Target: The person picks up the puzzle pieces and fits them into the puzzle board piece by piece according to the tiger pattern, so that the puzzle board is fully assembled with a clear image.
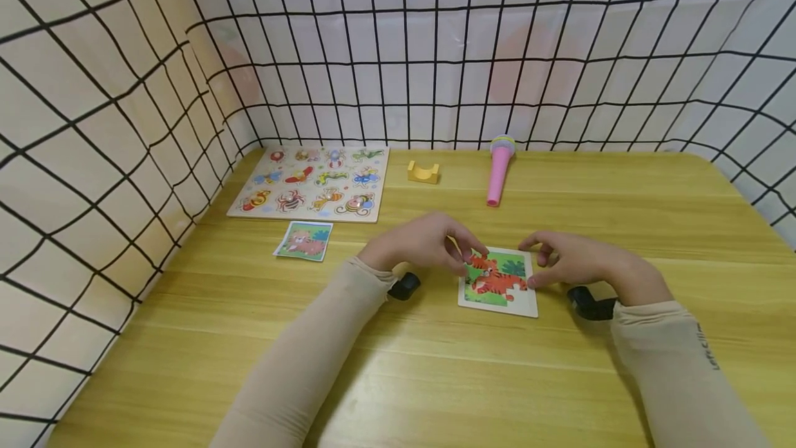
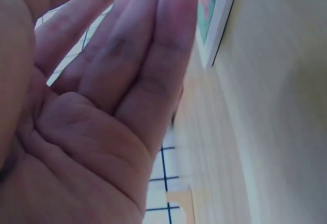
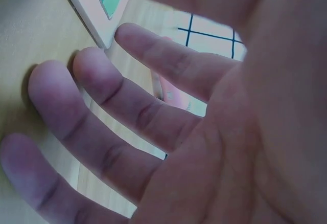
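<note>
A small jigsaw puzzle (image 1: 494, 285) with an orange tiger on green lies in a white frame on the table. Its lower right corner shows a bare white spot. At the upper left of the frame, my left hand (image 1: 429, 240) pinches a tiger puzzle piece (image 1: 477, 260) between thumb and index finger, partly hidden by the fingers. My right hand (image 1: 578, 258) rests beside the right edge, its thumb and index finger spread against the frame. In the right wrist view, the other fingers (image 3: 56, 101) touch the table, loosely bent.
A pink picture card (image 1: 305, 240) lies to the left. Behind it is a wooden insect peg puzzle (image 1: 311, 185). A yellow curved block (image 1: 423, 172) and a pink toy microphone (image 1: 499, 171) lie farther back. Black netting (image 1: 435, 61) borders the table.
</note>
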The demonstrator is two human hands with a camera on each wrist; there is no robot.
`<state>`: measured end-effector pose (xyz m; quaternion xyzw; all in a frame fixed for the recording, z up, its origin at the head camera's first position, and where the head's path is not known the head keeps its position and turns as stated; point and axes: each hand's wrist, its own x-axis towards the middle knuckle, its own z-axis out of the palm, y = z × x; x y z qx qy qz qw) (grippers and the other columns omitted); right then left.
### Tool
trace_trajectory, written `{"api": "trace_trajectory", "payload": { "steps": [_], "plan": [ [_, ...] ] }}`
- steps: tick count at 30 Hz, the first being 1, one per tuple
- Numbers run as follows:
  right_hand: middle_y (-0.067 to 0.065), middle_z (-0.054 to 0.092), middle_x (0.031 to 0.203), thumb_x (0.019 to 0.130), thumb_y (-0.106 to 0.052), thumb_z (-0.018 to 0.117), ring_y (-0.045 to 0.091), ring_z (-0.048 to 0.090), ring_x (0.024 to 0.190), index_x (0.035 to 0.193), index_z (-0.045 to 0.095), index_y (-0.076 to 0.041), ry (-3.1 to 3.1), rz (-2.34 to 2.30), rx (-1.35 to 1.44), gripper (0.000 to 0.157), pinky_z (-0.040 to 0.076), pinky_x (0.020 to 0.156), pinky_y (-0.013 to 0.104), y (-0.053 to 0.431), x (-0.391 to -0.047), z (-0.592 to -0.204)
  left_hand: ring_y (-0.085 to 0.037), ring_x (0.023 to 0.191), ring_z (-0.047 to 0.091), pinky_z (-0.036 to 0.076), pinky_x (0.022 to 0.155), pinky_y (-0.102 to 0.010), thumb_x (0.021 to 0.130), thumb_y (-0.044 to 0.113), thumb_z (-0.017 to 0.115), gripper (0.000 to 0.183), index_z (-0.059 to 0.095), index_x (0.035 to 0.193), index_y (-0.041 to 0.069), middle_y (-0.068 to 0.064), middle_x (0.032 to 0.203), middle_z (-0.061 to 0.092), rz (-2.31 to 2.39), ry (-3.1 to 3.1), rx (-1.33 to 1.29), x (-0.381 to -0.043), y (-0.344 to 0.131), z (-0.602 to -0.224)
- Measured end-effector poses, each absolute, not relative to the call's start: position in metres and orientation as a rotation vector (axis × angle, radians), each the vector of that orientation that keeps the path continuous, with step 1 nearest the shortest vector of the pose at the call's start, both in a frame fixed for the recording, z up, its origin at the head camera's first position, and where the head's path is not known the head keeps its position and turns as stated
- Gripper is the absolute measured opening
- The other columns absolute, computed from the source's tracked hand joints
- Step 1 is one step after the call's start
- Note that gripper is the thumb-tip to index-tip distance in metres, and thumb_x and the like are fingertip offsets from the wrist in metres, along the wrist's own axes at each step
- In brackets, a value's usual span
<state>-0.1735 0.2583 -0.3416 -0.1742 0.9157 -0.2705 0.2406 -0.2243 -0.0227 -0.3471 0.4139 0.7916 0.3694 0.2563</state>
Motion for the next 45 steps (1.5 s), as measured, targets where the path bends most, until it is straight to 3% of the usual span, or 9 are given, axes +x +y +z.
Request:
{"api": "trace_trajectory", "payload": {
  "steps": [6,9,15,26,34,45],
  "plan": [
    [0.009,0.05,0.098,0.086,-0.03,0.081,0.021,0.048,0.082,0.135,0.052,0.003,2.496,-0.743,-0.484,0.066,0.042,0.068,0.035,0.258,-0.174,-0.342,-0.007,0.083,0.068,0.054,0.075,-0.023,0.084,0.012,0.084,0.032,0.076,0.115,0.008,0.008,0.088,0.072,1.005,2.141,1.153,-0.213,-0.008,-0.351],
    [0.009,0.05,0.098,0.086,-0.028,0.081,0.021,0.048,0.082,0.135,0.051,0.003,2.493,-0.745,-0.505,0.065,0.042,0.068,0.035,0.258,-0.173,-0.341,-0.003,0.08,0.065,0.052,0.073,-0.02,0.084,0.02,0.084,0.031,0.078,0.113,0.011,0.012,0.088,0.071,0.971,2.163,1.233,-0.205,0.002,-0.353],
    [0.01,0.049,0.098,0.089,-0.018,0.079,0.021,0.05,0.081,0.134,0.05,0.004,2.482,-0.761,-0.529,0.058,0.043,0.067,0.036,0.259,-0.172,-0.34,-0.006,0.081,0.056,0.045,0.068,-0.016,0.084,0.035,0.083,0.036,0.079,0.114,0.016,0.007,0.094,0.065,0.803,2.295,1.453,-0.191,0.018,-0.358],
    [0.009,0.049,0.096,0.088,-0.017,0.079,0.022,0.048,0.08,0.131,0.052,0.004,2.506,-0.751,-0.547,0.055,0.041,0.067,0.035,0.258,-0.172,-0.34,-0.002,0.081,0.052,0.042,0.065,-0.015,0.082,0.049,0.082,0.039,0.08,0.108,0.021,0.012,0.093,0.06,0.529,2.511,1.466,-0.18,0.028,-0.362],
    [0.009,0.049,0.095,0.088,-0.02,0.08,0.021,0.048,0.079,0.131,0.052,0.003,2.515,-0.752,-0.554,0.056,0.042,0.066,0.035,0.26,-0.173,-0.343,0.001,0.076,0.051,0.042,0.064,-0.014,0.082,0.053,0.08,0.036,0.077,0.101,0.022,0.012,0.092,0.058,0.516,2.562,1.41,-0.175,0.03,-0.36],
    [0.009,0.049,0.093,0.088,-0.02,0.08,0.021,0.048,0.079,0.13,0.053,0.002,2.507,-0.762,-0.53,0.054,0.041,0.066,0.035,0.257,-0.172,-0.342,-0.001,0.076,0.051,0.041,0.062,-0.018,0.089,0.042,0.077,0.025,0.079,0.108,0.026,0.013,0.092,0.057,0.39,2.608,1.426,-0.172,0.034,-0.361]
  ]
}}
